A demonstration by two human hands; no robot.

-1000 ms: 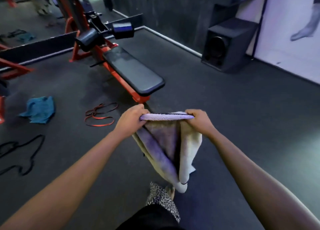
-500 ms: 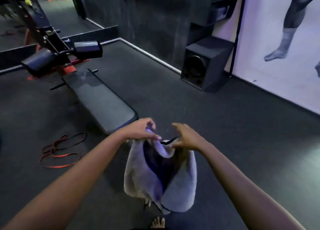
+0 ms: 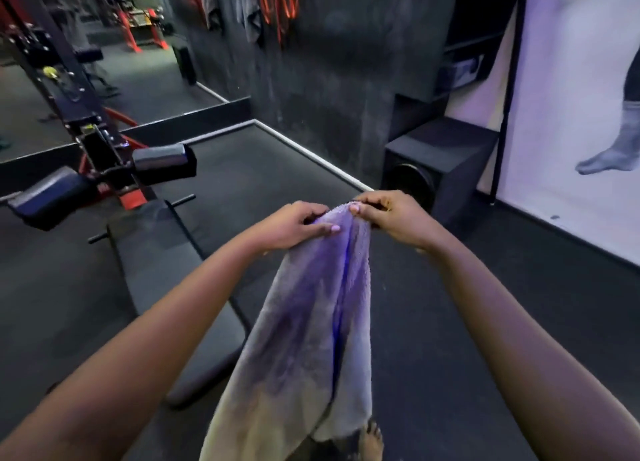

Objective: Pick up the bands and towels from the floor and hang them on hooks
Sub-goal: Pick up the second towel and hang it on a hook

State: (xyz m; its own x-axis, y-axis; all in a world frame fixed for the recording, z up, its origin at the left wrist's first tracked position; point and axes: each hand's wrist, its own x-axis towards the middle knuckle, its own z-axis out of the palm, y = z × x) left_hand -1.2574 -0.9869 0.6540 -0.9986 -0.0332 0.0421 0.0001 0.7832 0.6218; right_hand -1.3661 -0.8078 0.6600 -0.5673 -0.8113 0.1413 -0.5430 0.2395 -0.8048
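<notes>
On my left I see 1 black bench [image 3: 166, 287] with 2 padded rollers [image 3: 164, 164] at its far end, and its frame goes out of the picture at the left edge. Above it, on the dark wall [image 3: 329, 79], hang some orange-red bands [image 3: 277, 3] and 2 or 3 grey towels [image 3: 251, 13], but the top edge cuts them, so I cannot count them surely and I cannot see any hook. In the middle I hold 1 pale lilac towel [image 3: 311, 339] in front of me, off the floor; it hangs down long and its lower end is cut by the bottom edge. My left hand [image 3: 291, 225] pinches its top edge with curled fingers, and my right hand [image 3: 391, 218] grips the same edge just beside it, fingers closed on the cloth. Below, 1 bare foot [image 3: 370, 441] is half hidden behind the towel. On the right stands 1 black speaker box [image 3: 446, 162] by a white poster [image 3: 571, 114].
</notes>
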